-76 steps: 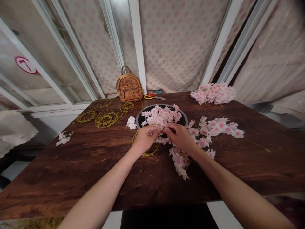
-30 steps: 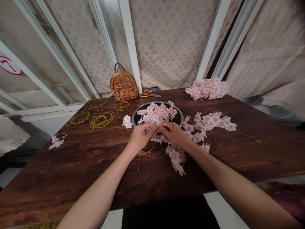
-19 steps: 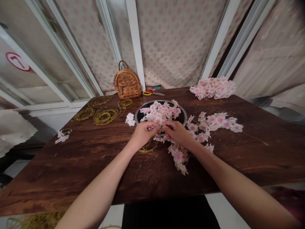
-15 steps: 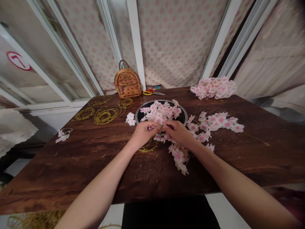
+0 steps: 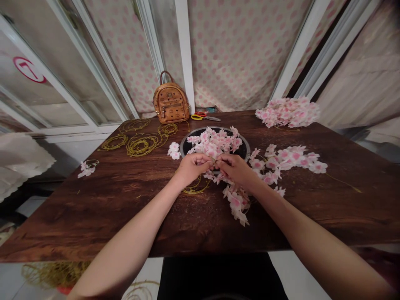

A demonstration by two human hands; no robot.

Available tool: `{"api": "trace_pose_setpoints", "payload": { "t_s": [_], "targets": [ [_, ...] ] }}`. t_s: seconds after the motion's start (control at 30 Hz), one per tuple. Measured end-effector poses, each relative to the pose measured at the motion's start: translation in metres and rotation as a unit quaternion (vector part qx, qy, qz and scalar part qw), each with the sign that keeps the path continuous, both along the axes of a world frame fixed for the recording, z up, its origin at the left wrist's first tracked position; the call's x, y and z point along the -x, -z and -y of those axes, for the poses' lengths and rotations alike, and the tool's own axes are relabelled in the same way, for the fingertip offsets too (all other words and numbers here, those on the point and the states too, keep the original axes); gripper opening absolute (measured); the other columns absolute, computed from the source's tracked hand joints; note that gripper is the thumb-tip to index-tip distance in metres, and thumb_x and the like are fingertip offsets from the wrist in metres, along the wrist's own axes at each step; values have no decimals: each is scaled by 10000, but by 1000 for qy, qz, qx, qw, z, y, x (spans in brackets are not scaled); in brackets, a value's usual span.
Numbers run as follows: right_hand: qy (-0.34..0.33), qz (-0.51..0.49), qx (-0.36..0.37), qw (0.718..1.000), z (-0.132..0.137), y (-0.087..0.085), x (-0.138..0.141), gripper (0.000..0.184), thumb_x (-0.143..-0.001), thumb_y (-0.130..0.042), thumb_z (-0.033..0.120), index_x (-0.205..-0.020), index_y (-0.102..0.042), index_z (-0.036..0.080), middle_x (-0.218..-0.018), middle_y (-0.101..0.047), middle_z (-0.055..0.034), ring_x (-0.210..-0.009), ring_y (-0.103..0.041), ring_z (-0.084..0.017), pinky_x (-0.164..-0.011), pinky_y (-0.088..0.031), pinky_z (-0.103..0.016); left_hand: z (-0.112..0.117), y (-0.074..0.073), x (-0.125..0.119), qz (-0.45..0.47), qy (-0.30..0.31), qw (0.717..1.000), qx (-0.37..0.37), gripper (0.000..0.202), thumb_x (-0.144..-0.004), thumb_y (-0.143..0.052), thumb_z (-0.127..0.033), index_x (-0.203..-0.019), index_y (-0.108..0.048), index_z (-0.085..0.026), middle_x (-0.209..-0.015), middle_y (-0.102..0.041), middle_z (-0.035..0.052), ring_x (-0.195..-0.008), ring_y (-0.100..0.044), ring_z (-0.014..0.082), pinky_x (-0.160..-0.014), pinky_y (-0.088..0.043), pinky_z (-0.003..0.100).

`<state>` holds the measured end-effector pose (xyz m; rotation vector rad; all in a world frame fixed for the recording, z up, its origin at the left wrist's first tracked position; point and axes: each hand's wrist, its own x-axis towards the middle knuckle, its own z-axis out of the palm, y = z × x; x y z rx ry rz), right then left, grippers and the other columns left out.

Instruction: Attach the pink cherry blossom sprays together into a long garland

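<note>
My left hand (image 5: 191, 167) and my right hand (image 5: 235, 168) meet at the near rim of a dark round tray (image 5: 244, 148), fingers pinched together on a garland of pink and white fabric blossoms (image 5: 215, 143). The garland lies across the tray and trails down past my right wrist to a hanging end (image 5: 238, 206). A loop of yellow-green wire (image 5: 194, 189) lies under my left hand on the wooden table (image 5: 125, 200). What sits right between my fingertips is too small to make out.
Coils of yellow wire (image 5: 142, 143) lie at the back left. A small tan backpack (image 5: 170, 103) and scissors (image 5: 201, 117) stand at the far edge. More blossom sprays lie at the right (image 5: 290, 158) and far right (image 5: 289, 112). Loose flowers (image 5: 86, 168) sit near the left edge.
Both hands stay pinched together on the garland with only small finger movements. The camera has shifted slightly, so the scene sits a little differently in the frame.
</note>
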<state>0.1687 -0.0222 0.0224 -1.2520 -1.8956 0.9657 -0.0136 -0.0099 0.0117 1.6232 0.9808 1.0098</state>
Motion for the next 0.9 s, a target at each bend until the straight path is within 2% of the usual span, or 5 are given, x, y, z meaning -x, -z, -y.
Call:
{"api": "trace_pose_setpoints", "payload": {
  "t_s": [0.33, 0.6, 0.9],
  "targets": [
    [5, 23, -18, 1000, -1, 0, -2, 216, -837, -462, 247, -626, -471, 197, -504, -452, 38, -486, -399, -100, -515, -297, -264, -1, 3, 0, 11, 23, 999, 27, 111, -796, -664, -254, -799, -698, -149, -740, -711, 45, -628, -632, 129, -614, -499, 267],
    [-13, 46, -46, 998, -4, 2, -4, 234, -830, -455, 245, -602, -424, 201, -523, -422, 34, -536, -384, -111, -544, -277, -278, 0, 3, 1, -12, 29, 999, 11, 106, -791, -659, -254, -797, -702, -157, -725, -706, 36, -622, -622, 127, -615, -499, 272],
    [-32, 66, -32, 997, -4, 0, -5, 224, -830, -443, 227, -608, -425, 197, -536, -418, 30, -542, -384, -106, -545, -274, -275, 0, 1, 2, -22, 40, 999, 0, 110, -798, -648, -243, -802, -714, -154, -750, -712, 48, -651, -624, 129, -642, -505, 277]
  ]
}}
